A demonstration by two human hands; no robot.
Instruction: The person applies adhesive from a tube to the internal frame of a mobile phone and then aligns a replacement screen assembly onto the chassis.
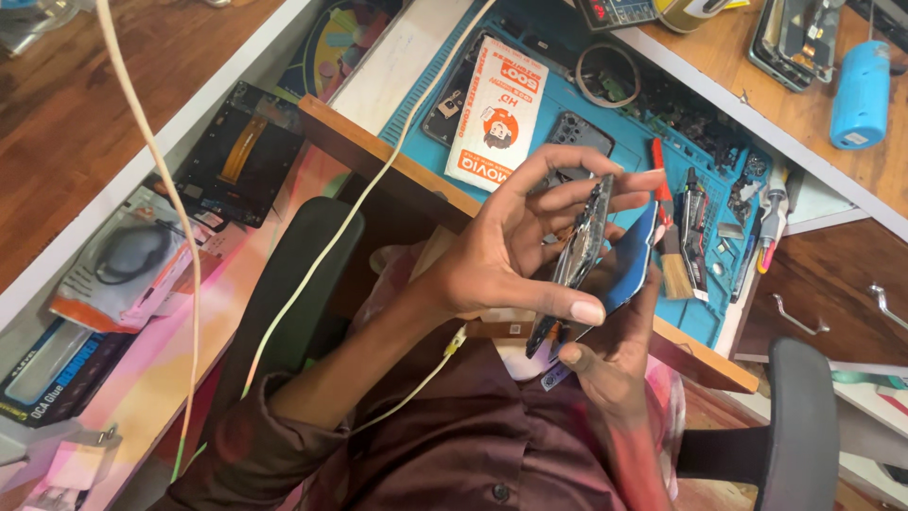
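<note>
Phone (582,255), opened, stands edge-on and upright, pinched by left hand (515,246) fingers; right hand (615,355) grips its blue back below.

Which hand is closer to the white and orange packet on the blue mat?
Left. The left hand, gripping the opened phone, is just below the packet. The right hand holds the phone's lower end, farther down toward the person's body.

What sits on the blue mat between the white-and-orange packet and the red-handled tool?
In the head view, a dark phone back cover lies between the packet and the red-handled tool.
</note>
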